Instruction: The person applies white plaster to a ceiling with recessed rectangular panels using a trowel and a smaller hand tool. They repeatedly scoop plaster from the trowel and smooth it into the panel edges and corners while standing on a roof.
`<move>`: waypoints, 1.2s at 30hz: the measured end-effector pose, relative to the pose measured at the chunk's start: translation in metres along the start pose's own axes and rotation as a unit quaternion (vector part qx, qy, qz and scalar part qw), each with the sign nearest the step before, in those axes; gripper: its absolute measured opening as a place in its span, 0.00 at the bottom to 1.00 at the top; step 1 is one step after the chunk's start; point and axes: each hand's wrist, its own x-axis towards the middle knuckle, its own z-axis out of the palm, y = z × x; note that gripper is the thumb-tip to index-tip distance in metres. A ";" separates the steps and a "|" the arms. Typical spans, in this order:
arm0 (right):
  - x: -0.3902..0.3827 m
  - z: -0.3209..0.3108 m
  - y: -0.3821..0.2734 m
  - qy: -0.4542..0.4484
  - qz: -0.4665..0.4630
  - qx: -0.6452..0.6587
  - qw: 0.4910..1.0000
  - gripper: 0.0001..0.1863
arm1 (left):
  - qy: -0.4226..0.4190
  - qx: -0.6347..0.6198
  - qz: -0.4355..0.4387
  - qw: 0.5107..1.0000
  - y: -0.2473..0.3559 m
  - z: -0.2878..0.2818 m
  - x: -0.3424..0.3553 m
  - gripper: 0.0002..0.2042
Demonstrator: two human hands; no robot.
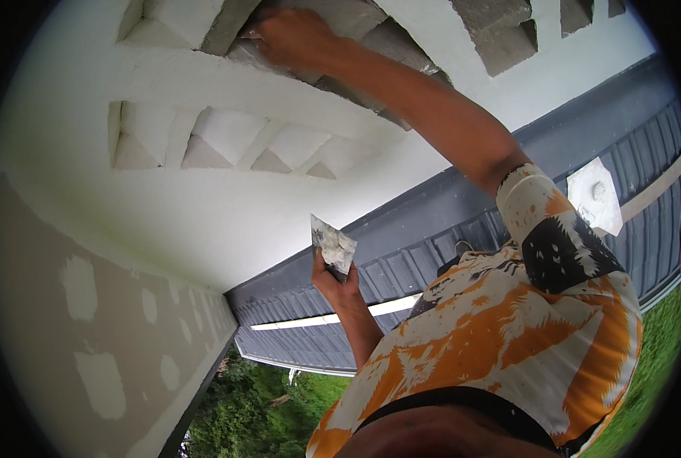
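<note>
My right arm stretches up across the white wall [195, 229]. My right hand [291, 40] is closed at the edge of a rough grey recess [397, 47]; what its fingers hold, if anything, is hidden. Lower down, in front of the wall, my left hand [339, 285] grips a flat rectangular plate [333, 241] smeared with whitish plaster. The plate stands tilted, apart from the wall. Smoother white recesses [226, 137] run in a row below the grey ones.
Dark ribbed roofing [409, 267] slopes along the wall's foot, with a pale strip [390, 307] across it. A white board [594, 197] bearing a plaster lump lies at right beside a batten [656, 187]. A white-patched grey wall [126, 328] stands left. Shrubs [264, 408] show beyond the roof edge.
</note>
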 end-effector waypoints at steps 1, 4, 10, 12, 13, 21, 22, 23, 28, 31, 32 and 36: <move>-0.002 -0.006 -0.002 -0.011 -0.005 0.010 1.000 0.15 | -0.003 0.011 -0.004 1.000 0.001 -0.012 0.002 0.14; -0.035 -0.008 -0.003 0.003 -0.027 0.026 0.999 0.15 | 0.015 0.003 0.000 1.000 -0.004 -0.018 -0.004 0.13; -0.129 -0.031 -0.009 -0.020 0.017 0.087 0.996 0.16 | 0.024 -0.088 -0.029 0.995 -0.005 0.003 0.004 0.09; -0.148 -0.042 -0.024 -0.039 -0.009 0.216 0.975 0.17 | -0.031 -0.145 -0.108 0.983 0.000 0.028 0.010 0.09; -0.157 -0.046 -0.033 -0.051 -0.021 0.280 0.958 0.18 | -0.061 -0.173 -0.145 0.972 0.001 0.043 0.010 0.09; -0.177 -0.084 -0.058 -0.199 -0.180 0.094 0.959 0.19 | -0.176 -0.205 -0.146 0.952 0.021 0.101 0.004 0.14; -0.173 -0.086 -0.056 -0.187 -0.171 0.064 0.965 0.19 | -0.237 -0.244 -0.174 0.924 0.027 0.091 0.006 0.16; -0.169 -0.085 -0.053 -0.174 -0.160 0.034 0.971 0.18 | -0.295 -0.278 -0.202 0.891 0.033 0.078 0.011 0.18; -0.090 -0.043 -0.032 0.054 0.071 0.113 0.990 0.17 | -0.204 -0.238 -0.132 0.940 0.053 0.064 0.004 0.13; -0.034 -0.020 -0.021 0.032 0.111 0.068 0.991 0.17 | -0.159 -0.217 -0.120 0.956 0.050 0.053 0.007 0.09; -0.022 -0.011 -0.018 0.037 0.105 0.059 0.992 0.17 | -0.154 -0.217 -0.117 0.957 0.049 0.046 0.006 0.09; -0.012 0.002 -0.012 0.052 -0.001 0.052 0.997 0.19 | -0.140 -0.257 -0.130 0.947 0.051 0.006 0.004 0.09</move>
